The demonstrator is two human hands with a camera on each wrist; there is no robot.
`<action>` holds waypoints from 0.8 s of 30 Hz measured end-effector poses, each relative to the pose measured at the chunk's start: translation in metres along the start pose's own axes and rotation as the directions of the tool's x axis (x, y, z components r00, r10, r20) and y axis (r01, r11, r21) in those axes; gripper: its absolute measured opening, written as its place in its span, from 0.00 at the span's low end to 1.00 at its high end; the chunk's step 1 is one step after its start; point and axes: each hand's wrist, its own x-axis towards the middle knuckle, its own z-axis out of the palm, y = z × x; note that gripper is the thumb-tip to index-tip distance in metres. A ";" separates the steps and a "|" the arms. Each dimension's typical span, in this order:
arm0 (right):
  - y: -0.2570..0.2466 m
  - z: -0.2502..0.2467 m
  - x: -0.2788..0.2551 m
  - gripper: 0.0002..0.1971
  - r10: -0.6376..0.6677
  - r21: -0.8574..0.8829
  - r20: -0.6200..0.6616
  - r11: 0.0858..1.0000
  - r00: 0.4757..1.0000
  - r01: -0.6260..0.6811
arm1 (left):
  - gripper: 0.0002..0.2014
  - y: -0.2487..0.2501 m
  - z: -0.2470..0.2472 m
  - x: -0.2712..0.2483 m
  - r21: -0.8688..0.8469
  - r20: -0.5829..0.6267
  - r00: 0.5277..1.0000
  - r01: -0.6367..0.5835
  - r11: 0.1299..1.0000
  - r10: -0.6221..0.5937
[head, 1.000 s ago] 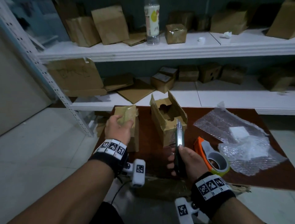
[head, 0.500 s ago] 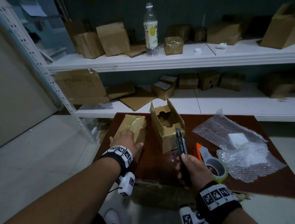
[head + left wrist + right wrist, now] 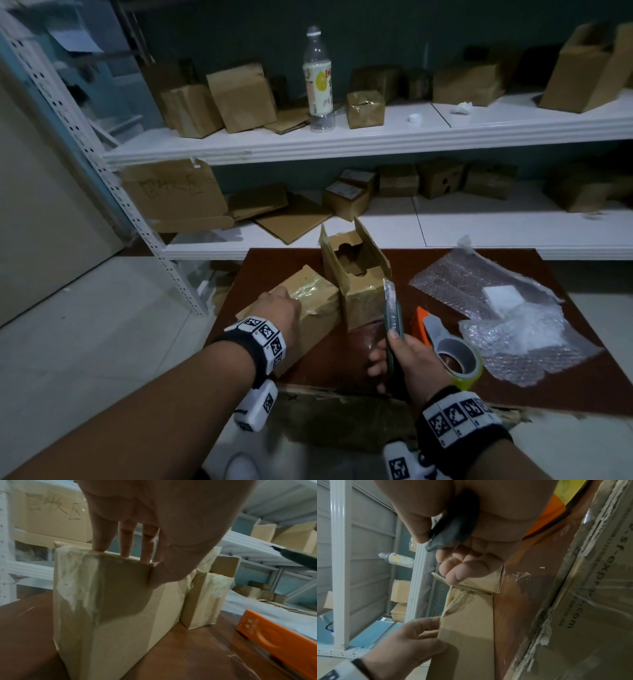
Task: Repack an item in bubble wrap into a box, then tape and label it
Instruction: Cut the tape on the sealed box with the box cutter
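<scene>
Fingers of my right hand (image 3: 407, 359) are curled round the handle of a utility knife (image 3: 392, 313), blade end raised and pointing away from me; it is light and rigid, and I judge the safe hold is low on the handle, well back from the edge. Just beside it on the counter (image 3: 342, 363) sits the orange tape dispenser (image 3: 448, 346). My left hand (image 3: 279, 310) clasps the taped cardboard box (image 3: 109, 608) from above, fingers (image 3: 101, 539) hooked over its far top edge and thumb pressed on the near face. Its walls look stiff, but the glossy tape over them is probably slick, so I would hold at the bare corners. Beyond, touching it, stands the open box (image 3: 356, 274), flaps up. Farther right the bubble wrap (image 3: 507, 318) lies spread, soft and crushable, with a white item (image 3: 501, 298) on it.
</scene>
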 end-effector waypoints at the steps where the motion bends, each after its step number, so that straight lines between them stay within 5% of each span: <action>1: 0.001 -0.001 0.001 0.14 -0.003 -0.004 -0.003 1.000 1.000 0.003 | 0.25 -0.001 0.000 -0.001 0.001 0.003 0.999 -0.037 0.999 0.037; 9: 0.005 -0.010 0.002 0.15 -0.114 -0.185 -0.102 0.978 0.988 0.094 | 0.31 -0.018 0.022 0.001 -0.125 -0.089 0.949 -0.310 0.942 0.301; 11: 0.007 -0.012 0.003 0.16 -0.120 -0.201 -0.122 0.975 0.985 0.093 | 0.38 -0.018 0.018 0.009 -0.034 0.074 0.939 -0.335 0.942 0.336; 14: 0.009 -0.013 0.005 0.16 -0.112 -0.195 -0.125 0.977 0.986 0.087 | 0.46 -0.008 0.005 0.021 0.130 0.387 0.893 -0.298 0.946 0.228; 17: 0.008 -0.011 0.005 0.17 -0.088 -0.200 -0.110 0.978 0.990 0.064 | 0.42 0.007 -0.011 0.019 0.112 0.476 0.856 -0.285 0.952 0.201; 20: 0.005 -0.009 0.003 0.16 -0.045 -0.178 -0.092 0.984 0.995 0.028 | 0.39 0.009 -0.012 0.019 0.055 0.385 0.889 -0.290 0.955 0.248; 24: 0.001 -0.006 0.001 0.17 -0.037 -0.206 -0.087 0.978 0.996 0.018 | 0.30 -0.012 0.017 0.013 -0.085 0.077 0.934 -0.342 0.936 0.349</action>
